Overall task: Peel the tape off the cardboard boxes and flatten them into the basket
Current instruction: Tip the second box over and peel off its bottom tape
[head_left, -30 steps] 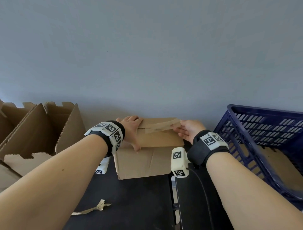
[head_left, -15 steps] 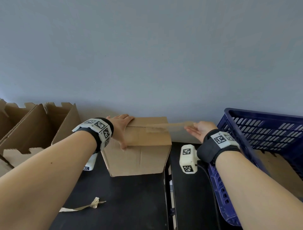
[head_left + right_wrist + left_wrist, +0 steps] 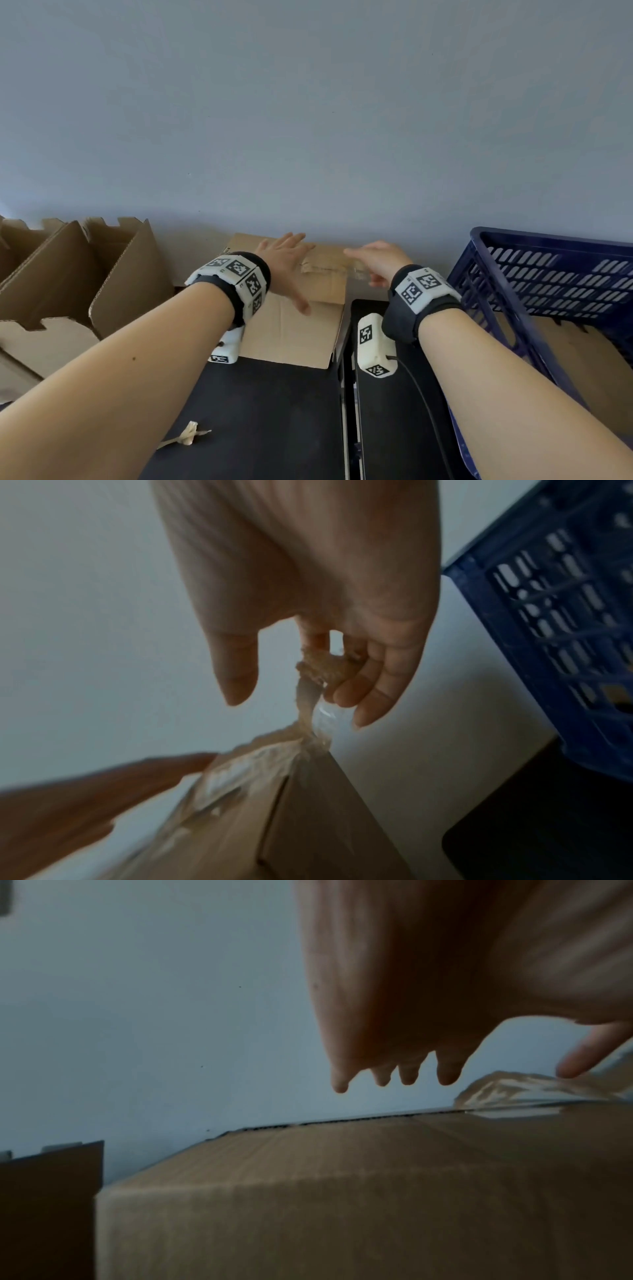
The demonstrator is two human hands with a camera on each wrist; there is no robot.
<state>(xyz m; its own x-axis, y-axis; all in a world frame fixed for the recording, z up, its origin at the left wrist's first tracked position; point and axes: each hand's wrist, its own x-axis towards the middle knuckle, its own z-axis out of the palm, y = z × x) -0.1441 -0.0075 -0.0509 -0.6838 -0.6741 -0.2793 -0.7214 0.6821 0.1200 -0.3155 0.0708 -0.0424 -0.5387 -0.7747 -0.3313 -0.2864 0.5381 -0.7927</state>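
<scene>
Box: the cardboard box (image 3: 294, 329) stands just left of the blue basket (image 3: 548, 274).
Left hand (image 3: 284, 263): fingers spread, steadying the top.
Right hand (image 3: 376, 263): pinches tape (image 3: 320, 696).
Risk: bunched tape may tear short; the box may slide.

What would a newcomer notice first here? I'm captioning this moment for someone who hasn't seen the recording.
Centre stage, the right hand pinches a crumpled strip of tape pulled off the cardboard box, while the left hand lies spread on its top. A blue basket stands to the right; opened boxes stand to the left.
</scene>
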